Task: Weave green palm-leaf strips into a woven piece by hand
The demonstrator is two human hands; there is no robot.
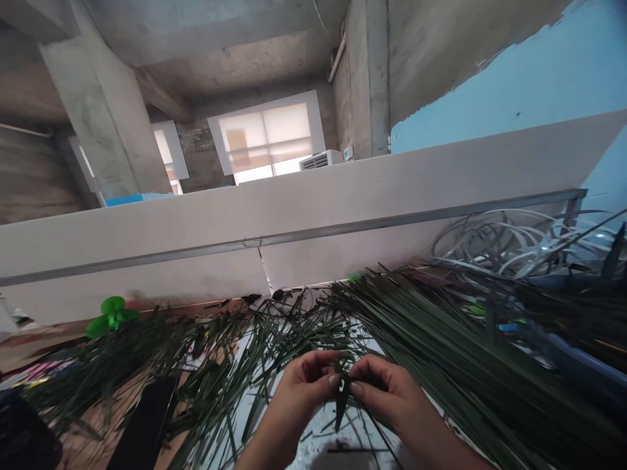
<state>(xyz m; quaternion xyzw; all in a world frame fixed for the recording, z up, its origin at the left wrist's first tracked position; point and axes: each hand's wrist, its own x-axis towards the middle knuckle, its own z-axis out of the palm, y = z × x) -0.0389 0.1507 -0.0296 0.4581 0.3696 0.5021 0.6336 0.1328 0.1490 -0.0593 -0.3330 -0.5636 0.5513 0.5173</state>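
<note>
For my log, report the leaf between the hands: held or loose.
Held: left hand and right hand both pinch the leaf.

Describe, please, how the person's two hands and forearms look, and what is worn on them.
The left hand and the right hand are bare: no gloves, and no ring shows. The left forearm and the right forearm are uncovered, with no sleeve, watch or bracelet in view.

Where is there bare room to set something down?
Two partial patches: the white surface just this side of the left hand and right hand, with thin scraps on it; and the brown surface, lightly littered, between the black slab and the dark object at far left. Crowded: leaf strips left of the hands, long leaves to the right.
</note>
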